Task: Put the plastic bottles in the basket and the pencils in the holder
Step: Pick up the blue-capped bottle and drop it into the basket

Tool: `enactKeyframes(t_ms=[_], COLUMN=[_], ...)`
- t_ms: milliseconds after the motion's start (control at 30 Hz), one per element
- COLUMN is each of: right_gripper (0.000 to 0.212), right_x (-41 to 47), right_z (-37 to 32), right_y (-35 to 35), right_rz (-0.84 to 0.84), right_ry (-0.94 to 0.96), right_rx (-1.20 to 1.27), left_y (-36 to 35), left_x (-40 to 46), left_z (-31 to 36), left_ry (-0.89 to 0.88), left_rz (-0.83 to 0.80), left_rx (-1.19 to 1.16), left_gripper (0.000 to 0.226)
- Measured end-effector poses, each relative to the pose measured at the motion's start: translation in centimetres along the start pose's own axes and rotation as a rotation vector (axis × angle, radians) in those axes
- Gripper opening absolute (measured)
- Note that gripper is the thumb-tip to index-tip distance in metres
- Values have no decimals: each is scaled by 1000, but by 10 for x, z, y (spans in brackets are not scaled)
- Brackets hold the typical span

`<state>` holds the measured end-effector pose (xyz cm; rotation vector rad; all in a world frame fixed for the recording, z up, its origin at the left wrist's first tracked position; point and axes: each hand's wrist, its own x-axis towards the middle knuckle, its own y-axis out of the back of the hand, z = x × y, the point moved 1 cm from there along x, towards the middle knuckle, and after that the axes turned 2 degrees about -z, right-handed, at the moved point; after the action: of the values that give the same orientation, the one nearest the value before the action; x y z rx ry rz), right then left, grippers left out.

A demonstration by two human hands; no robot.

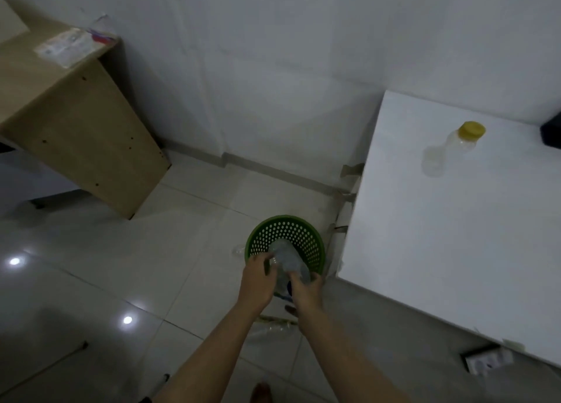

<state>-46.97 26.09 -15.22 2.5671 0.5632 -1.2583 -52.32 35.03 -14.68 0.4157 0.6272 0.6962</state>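
Down low, reaching with both bare forearms stretched forward and downward over the tiled floor (91,266), hands meeting at the near rim of the green basket (306,235). Gripping a clear plastic bottle (287,258) between the two hands, its far end tipping into the perforated basket, its near end sitting between the palms. Curling the left hand (256,284) around the bottle's left side, fingers half closed and pressing on the plastic. Wrapping the right hand (305,292) over the near right part of the bottle, fingers bent around it; something blue showing between the hands, too blurred to name. Standing upright on the floor, the basket, just beside the corner of the white table (455,235) and near the wall (273,69). Lying on its side on that table, well apart from the hands, a second clear bottle with a yellow cap (449,147). Peeking out just left of the basket's rim, another bit of clear plastic, too faint to identify. Standing off to the far left, a wooden cabinet (76,123) with papers on top.
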Motion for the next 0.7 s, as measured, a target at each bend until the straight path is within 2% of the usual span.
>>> enactKeyframes(t_ms=[100, 267, 533, 700], right_gripper=[76, 89, 71, 69], right_x=[19, 48, 56, 51], right_z=[-2, -19, -21, -24], right_y=[-10, -15, -17, -26], right_rz=[57, 91, 72, 40], right_ry=[-62, -26, 54, 119], right_rx=[60, 92, -60, -153], left_y=[6, 16, 16, 5], left_x=[15, 29, 37, 40], left_z=[-10, -20, -19, -6], left_ry=[-5, -12, -46, -84], left_rz=[-15, -25, -45, -80], left_rx=[10, 34, 81, 135], left_gripper=[34, 35, 36, 37])
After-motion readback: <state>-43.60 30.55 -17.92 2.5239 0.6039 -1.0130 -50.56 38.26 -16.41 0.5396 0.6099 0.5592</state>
